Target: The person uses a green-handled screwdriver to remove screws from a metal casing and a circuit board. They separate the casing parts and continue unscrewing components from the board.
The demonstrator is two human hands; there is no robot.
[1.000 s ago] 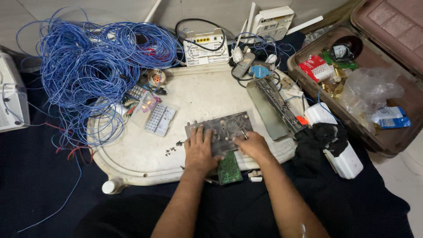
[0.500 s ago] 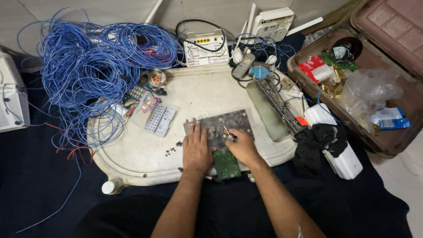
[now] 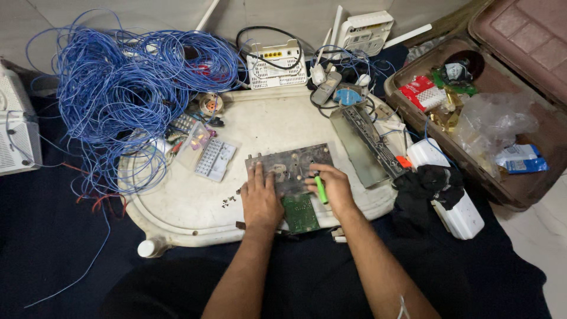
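A grey metal chassis plate (image 3: 290, 165) lies on a white upturned plastic table top (image 3: 277, 124), with a green circuit board (image 3: 300, 213) at its near edge. My left hand (image 3: 260, 198) rests flat on the plate's left part, fingers spread. My right hand (image 3: 332, 189) grips a screwdriver with a bright green handle (image 3: 320, 189), its tip down on the plate's right side. Several small dark screws (image 3: 228, 202) lie loose just left of my left hand.
A big tangle of blue wire (image 3: 124, 88) fills the left. White router boxes (image 3: 277, 65) stand at the back. A grey metal cover (image 3: 366, 145) and a black cloth (image 3: 428, 183) lie to the right. An open brown suitcase (image 3: 520, 195) holds packets.
My right hand has drawn in over the plate's right edge and now shows the green screwdriver upright in its grip. The left hand has stayed on the plate.
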